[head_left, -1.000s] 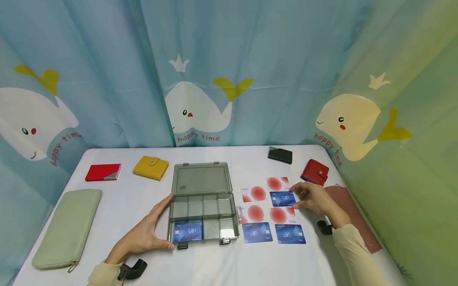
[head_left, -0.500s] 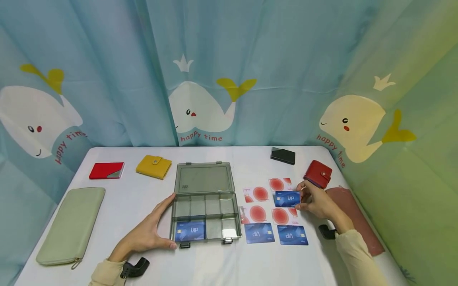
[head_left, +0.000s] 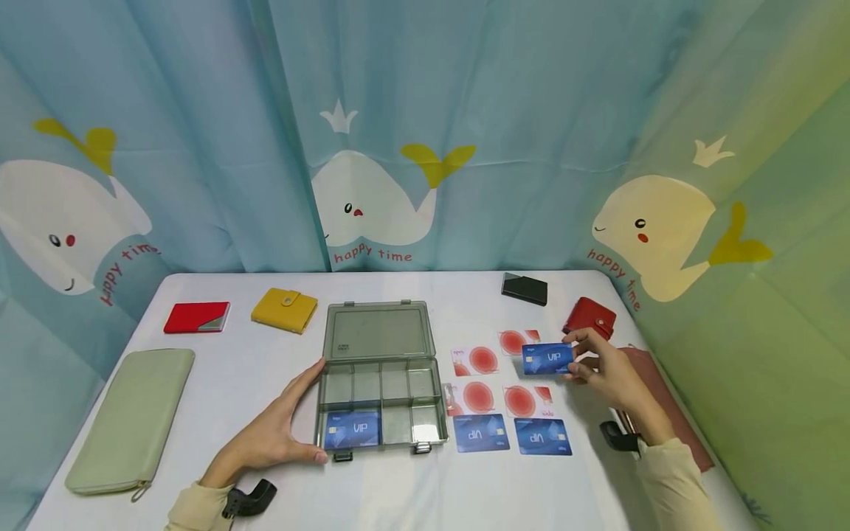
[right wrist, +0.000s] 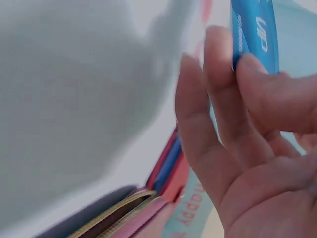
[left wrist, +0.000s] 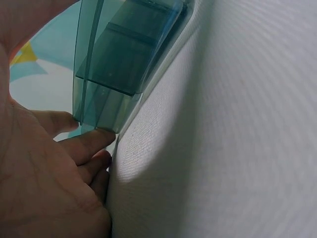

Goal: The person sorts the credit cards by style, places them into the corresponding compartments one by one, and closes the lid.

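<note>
R hand pinches blue rectangular VIP card, rt of smoky see-through plastic divided box; L hand, fingers apart, touches box's L side. White rectangular red-circle card lies btwn box & VIP card; red snap wallet far rt of box.

A: Facing what at twelve o'clock?
B: Facing a blue curtain, hanging in soft vertical folds and turning yellow-green toward two o'clock.
A: Bearing any prints?
B: Bearing a white whale at ten, another whale near twelve, a creamier whale between one and two, all captioned in red lettering.
A: And lower down?
B: Overlooking a white table, stretching toward twelve, taking a soft-edged shadow around two.
</note>
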Tool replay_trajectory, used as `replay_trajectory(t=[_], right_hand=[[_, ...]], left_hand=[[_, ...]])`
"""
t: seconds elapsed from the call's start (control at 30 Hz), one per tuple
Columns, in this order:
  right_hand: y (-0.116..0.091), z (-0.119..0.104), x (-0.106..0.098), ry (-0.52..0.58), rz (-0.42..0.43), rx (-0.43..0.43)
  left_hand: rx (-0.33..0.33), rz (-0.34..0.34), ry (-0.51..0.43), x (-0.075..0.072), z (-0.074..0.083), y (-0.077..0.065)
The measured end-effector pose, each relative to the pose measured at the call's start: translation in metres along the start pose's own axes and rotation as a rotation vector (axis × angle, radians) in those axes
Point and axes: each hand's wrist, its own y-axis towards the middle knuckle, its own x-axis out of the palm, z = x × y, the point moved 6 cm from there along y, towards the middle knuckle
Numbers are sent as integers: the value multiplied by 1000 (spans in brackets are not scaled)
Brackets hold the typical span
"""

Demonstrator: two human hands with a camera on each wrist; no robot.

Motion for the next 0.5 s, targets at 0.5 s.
replay_trajectory(t=[0.5], right_hand=[[2,-74,58,391,-127,-168]], left_hand=[[7,-5,-6,1,-2,0]])
